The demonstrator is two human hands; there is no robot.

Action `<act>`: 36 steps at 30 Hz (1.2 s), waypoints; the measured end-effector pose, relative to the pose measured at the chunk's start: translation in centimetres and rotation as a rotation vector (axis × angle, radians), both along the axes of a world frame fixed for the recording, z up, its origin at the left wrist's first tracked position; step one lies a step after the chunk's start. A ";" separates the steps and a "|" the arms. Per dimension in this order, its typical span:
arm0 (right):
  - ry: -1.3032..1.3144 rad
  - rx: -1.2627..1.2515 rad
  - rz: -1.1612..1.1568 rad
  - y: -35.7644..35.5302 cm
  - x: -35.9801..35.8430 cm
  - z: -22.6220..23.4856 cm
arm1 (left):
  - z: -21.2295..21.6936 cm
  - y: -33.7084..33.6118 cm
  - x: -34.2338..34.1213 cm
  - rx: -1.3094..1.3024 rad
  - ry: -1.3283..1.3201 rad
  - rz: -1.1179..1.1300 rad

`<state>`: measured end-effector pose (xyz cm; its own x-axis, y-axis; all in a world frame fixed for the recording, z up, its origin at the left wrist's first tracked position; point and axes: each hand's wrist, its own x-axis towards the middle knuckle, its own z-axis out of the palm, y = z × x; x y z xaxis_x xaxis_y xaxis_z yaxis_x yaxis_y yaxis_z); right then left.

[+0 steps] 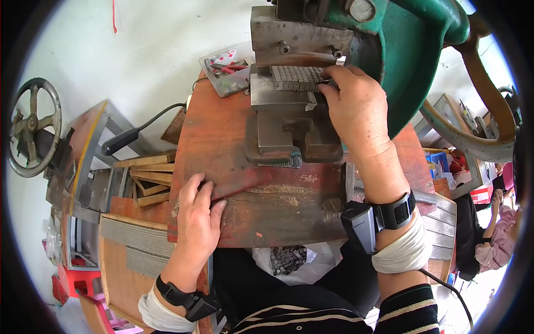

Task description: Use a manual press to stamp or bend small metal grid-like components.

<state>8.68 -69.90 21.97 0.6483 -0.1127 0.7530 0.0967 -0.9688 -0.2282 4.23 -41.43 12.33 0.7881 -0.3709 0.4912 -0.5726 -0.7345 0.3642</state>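
Observation:
My right hand reaches onto the steel bed of a green press. Its thumb and fingers close on the right end of a metal block scored into a grid of small squares. The block lies on the steel die, under the upper tool plate. My left hand rests at the left front of the wooden table, fingers loosely bent and apart. Beside its thumb and index finger runs a dark red strip; I cannot tell whether it is a bar or paint.
The green press frame rises at the right. A clear plastic box with red-handled tools stands behind the table. Below the front edge, a white bag holds small metal pieces. Boards carrying gridded metal sheets lie left and right.

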 end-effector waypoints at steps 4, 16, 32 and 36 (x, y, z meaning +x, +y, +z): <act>-0.004 -0.010 0.033 -0.3 -0.6 0.3 | -0.3 1.0 0.5 -0.079 -0.079 0.135; 0.067 0.268 0.287 -3.6 -6.8 0.5 | 9.4 -10.3 8.2 -0.056 -0.286 -0.009; 0.078 0.330 0.385 -4.5 -9.3 1.1 | 12.3 -11.4 11.7 0.127 0.372 -0.065; 0.068 0.341 0.374 -5.1 -9.9 1.4 | 9.7 -12.5 10.1 0.187 0.115 0.123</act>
